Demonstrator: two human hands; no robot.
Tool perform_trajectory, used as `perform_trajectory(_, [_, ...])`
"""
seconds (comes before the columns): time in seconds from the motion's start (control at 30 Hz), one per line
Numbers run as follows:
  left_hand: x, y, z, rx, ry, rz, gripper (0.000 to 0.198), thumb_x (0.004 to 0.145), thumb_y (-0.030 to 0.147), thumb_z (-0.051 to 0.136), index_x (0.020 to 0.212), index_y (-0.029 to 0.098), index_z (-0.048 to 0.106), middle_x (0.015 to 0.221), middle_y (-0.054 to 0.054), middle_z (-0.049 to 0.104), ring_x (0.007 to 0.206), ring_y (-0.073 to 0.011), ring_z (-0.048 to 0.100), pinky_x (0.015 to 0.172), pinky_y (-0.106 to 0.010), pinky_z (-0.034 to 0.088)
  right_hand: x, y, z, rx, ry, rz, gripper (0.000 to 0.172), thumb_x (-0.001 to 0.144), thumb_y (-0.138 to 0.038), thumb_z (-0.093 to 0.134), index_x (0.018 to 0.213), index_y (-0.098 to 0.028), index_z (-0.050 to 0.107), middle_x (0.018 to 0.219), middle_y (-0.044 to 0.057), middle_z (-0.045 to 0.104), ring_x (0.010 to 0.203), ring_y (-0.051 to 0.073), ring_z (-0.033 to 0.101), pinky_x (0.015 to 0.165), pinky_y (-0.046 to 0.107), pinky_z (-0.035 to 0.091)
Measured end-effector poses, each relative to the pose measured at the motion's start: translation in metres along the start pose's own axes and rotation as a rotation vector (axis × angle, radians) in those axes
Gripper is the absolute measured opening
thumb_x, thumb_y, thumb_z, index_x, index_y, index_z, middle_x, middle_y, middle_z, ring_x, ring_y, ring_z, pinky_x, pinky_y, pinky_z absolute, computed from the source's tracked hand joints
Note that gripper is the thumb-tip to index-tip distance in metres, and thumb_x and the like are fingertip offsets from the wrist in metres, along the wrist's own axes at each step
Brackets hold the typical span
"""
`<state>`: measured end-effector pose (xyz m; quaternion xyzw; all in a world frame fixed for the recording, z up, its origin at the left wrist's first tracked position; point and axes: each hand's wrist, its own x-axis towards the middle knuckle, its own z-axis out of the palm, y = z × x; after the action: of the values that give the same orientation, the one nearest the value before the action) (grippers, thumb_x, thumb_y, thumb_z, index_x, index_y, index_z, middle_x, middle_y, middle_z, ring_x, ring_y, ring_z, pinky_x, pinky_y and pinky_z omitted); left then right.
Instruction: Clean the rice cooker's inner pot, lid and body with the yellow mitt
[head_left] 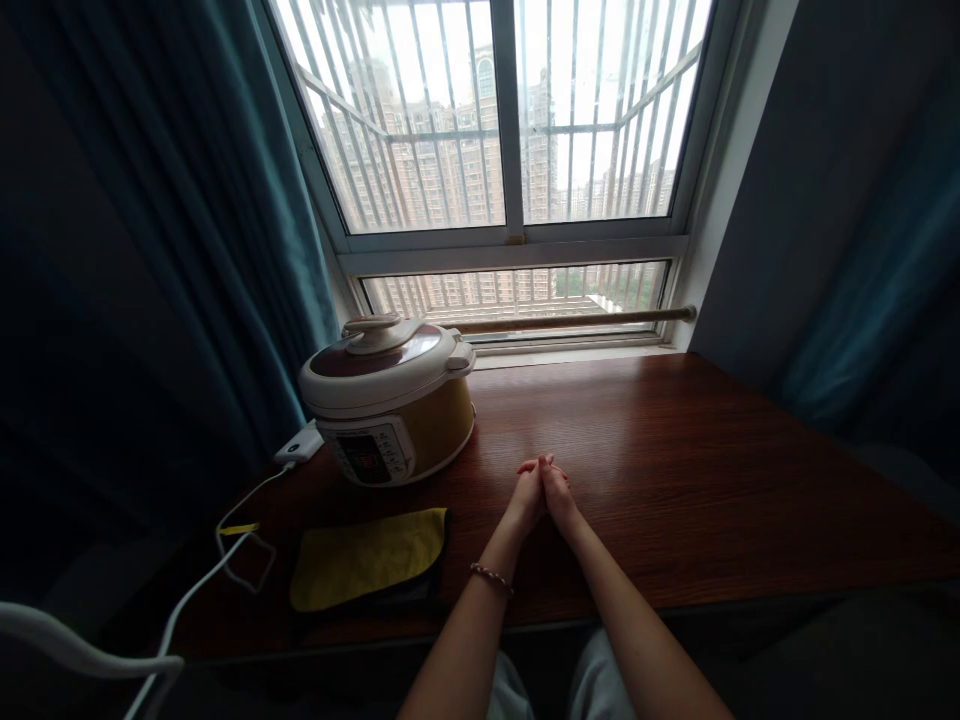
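My left hand (pixel 527 497) and my right hand (pixel 559 494) rest pressed together, palm against palm, on the dark wooden table (pixel 675 480) near its middle. The fingers lie closed against each other and nothing shows between them. A beaded bracelet circles my left wrist. A yellow and white electric pressure cooker (pixel 388 397) with its lid on stands to the left of my hands, about a hand's length away. A folded yellow cloth (pixel 367 556) lies at the table's front edge, left of my left forearm.
A white power adapter (pixel 298 444) sits beside the cooker, and its white cable (pixel 187 590) trails off the table's left front. A barred window (pixel 510 150) is behind the table with a wooden rod (pixel 577 320) along its sill. Teal curtains (pixel 187 250) hang at both sides.
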<state>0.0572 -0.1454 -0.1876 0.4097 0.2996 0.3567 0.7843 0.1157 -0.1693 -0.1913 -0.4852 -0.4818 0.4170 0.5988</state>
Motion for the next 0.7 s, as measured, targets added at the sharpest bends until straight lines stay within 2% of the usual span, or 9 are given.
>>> perform_trajectory(0.7, [-0.0018,0.0022,0.0019,0.023,0.025,-0.020,0.049,0.068,0.060,0.059,0.060,0.012,0.061,0.057,-0.008,0.061,0.052,-0.0151,0.055,0.054,-0.027,0.042,-0.0011,-0.0020,0.0002,-0.007,0.020,0.003,0.070,0.078,-0.073,0.029,0.080,-0.017,0.070,0.076,0.007,0.065,0.080,0.019,0.060,0.077,0.028,0.045])
